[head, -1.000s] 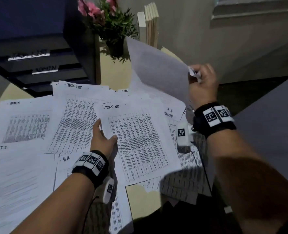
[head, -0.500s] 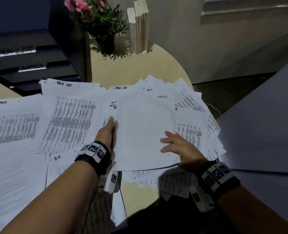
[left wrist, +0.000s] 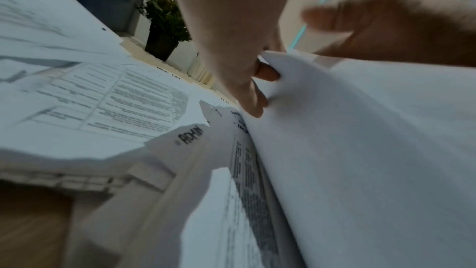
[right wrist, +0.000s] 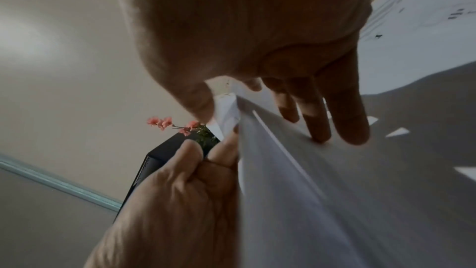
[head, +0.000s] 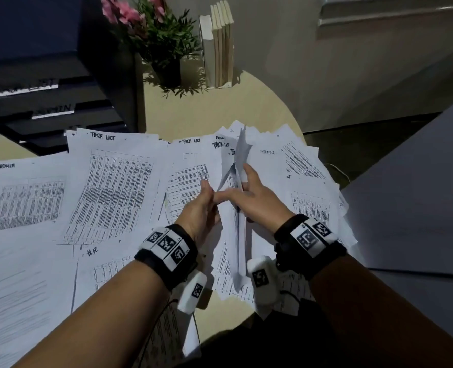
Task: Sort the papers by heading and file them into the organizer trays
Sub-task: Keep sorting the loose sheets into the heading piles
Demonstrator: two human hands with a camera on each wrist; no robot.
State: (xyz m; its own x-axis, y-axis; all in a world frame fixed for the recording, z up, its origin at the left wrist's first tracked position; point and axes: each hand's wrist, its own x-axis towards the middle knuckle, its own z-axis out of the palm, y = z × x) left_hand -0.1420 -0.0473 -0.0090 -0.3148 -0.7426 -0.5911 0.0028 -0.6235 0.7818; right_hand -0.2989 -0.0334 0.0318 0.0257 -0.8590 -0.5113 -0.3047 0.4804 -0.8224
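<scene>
- Sheets point(head: 238, 208) that lay flat half a second ago now stand on edge between my hands, over the spread of papers point(head: 108, 192) on the table point(head: 220, 110).
- My left hand point(head: 200, 208) pinches their near edge; my right hand point(head: 257, 197) holds the far side, thumb closing, fingers straight.
- I judge they're gathered for filing; the organizer trays point(head: 52, 112) wait far left.
</scene>
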